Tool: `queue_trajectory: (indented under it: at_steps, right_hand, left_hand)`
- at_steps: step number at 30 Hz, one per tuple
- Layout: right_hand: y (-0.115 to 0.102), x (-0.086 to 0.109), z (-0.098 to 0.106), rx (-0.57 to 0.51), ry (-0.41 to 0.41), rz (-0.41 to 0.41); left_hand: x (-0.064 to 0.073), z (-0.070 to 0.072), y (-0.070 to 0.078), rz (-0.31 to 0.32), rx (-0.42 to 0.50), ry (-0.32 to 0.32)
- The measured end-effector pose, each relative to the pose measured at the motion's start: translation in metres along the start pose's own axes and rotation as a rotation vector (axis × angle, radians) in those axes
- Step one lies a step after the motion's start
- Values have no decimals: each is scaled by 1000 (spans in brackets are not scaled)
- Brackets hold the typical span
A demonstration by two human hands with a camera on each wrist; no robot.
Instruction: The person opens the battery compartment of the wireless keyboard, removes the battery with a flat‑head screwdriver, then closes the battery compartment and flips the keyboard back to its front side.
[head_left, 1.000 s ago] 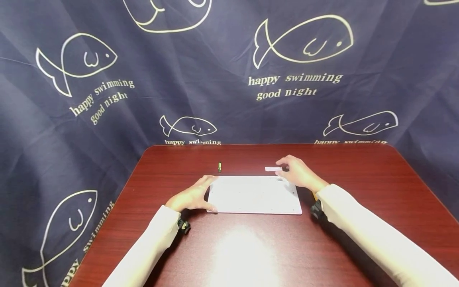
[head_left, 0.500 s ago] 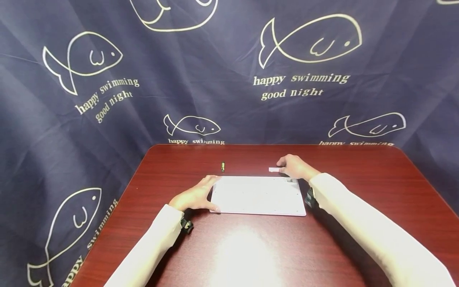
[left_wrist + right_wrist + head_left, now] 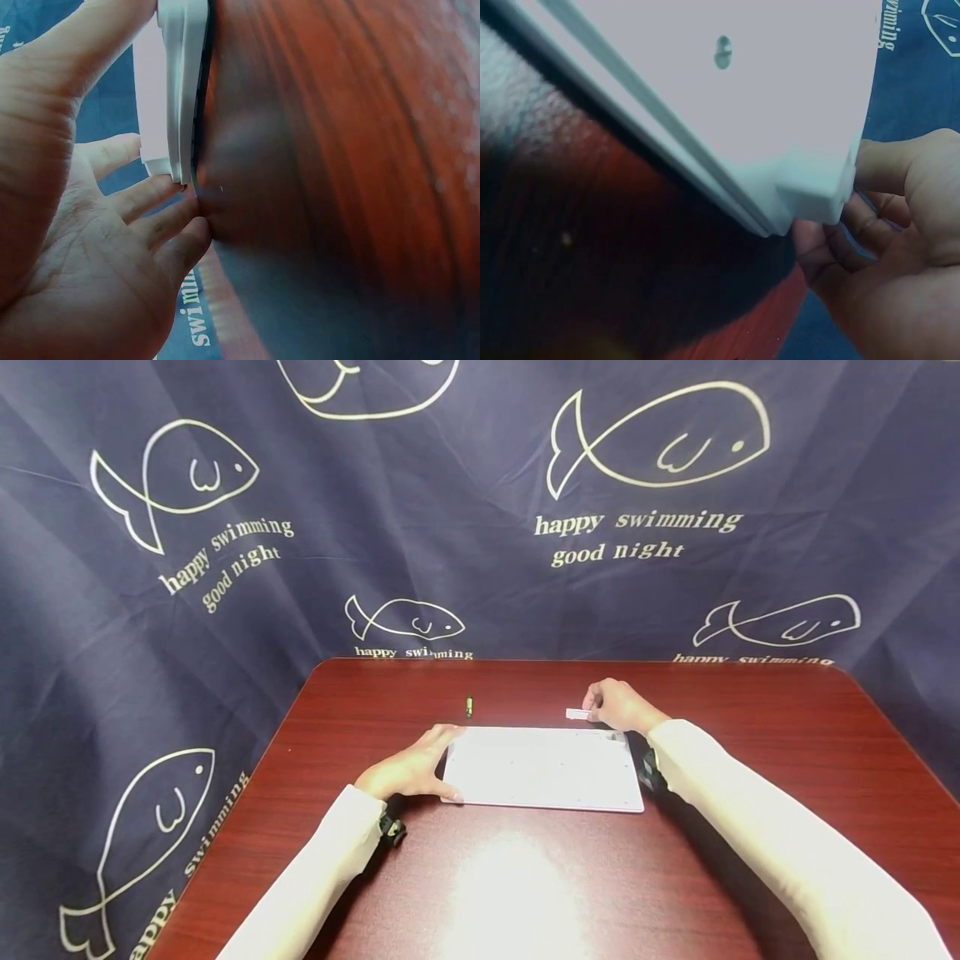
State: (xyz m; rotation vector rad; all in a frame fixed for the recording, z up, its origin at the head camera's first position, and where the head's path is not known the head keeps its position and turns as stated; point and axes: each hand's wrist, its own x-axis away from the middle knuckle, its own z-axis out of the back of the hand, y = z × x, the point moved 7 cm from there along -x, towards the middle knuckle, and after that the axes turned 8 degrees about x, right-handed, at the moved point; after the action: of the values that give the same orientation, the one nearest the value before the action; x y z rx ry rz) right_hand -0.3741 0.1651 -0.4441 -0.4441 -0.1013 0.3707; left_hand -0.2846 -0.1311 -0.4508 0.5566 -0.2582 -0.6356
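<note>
A flat white keyboard (image 3: 540, 768) lies face down on the table, its plain underside up. My left hand (image 3: 411, 770) grips its left end, thumb at the near edge and fingers at the far corner. Close up, the left wrist view has the fingers against the end of the keyboard (image 3: 156, 97). Beyond the far right corner, my right hand (image 3: 619, 705) pinches the right end of a small white battery cover (image 3: 576, 714). A small opening (image 3: 613, 736) shows in the underside near that corner. In the right wrist view, the keyboard (image 3: 742, 105) hides the cover.
A small green battery (image 3: 469, 706) lies on the red-brown table (image 3: 390, 893) beyond the keyboard's far left corner. Behind the table hangs a dark blue curtain (image 3: 480, 485) with fish drawings.
The right hand's fingers have closed on the battery cover, having been spread over its end. The left hand keeps its hold on the keyboard. The head view has shifted slightly.
</note>
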Motion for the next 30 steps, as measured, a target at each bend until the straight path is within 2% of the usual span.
queue_trajectory:
  at_steps: [7,14,22,30]
  right_hand:
    - [1,2,3,8,34,20]
    - [-1,7,15,-17,57,64]
    - [-8,23,25,-35,-35,134]
    - [-8,33,19,-20,-84,240]
  left_hand:
    - [0,0,-1,17,-3,-7]
    - [0,-1,-3,18,-7,-8]
    - [-2,-2,-4,7,-3,-6]
    - [-1,-2,-5,5,9,0]
